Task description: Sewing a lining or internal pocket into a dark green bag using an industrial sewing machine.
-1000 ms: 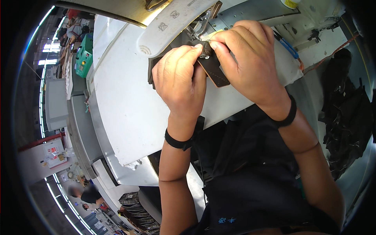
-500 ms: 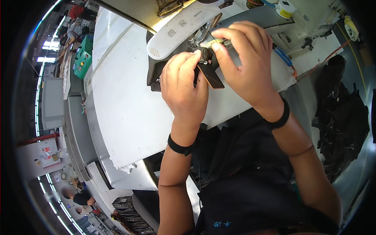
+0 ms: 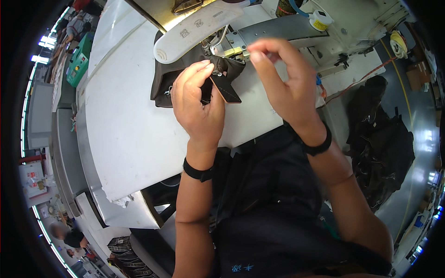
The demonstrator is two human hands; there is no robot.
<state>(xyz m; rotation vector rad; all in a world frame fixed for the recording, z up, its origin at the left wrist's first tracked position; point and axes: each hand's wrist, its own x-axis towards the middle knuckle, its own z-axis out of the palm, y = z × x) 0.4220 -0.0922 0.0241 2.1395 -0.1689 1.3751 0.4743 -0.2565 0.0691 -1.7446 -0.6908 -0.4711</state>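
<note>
A dark fabric bag piece with metal hardware and a zipper-like toothed edge lies under the sewing machine's pale head. My left hand is closed on it near a dark strap tab that sticks out below the machine. What the fingertips press on is partly hidden. My right hand hovers right of the needle area, slightly blurred. Its thumb and forefinger are apart at the tips, with nothing visible between them, close to the machine's metal arm plate.
The white worktable runs beneath the work. A white bottle-like spool stands at the back right. On the floor at right lies a heap of dark pieces. A green machine and other people are at far left.
My right hand has drawn back a little from the machine parts. A brown-tipped piece beside its fingers is no longer seen there. The whole view has shifted, moving the scene leftward. My left hand keeps its hold.
</note>
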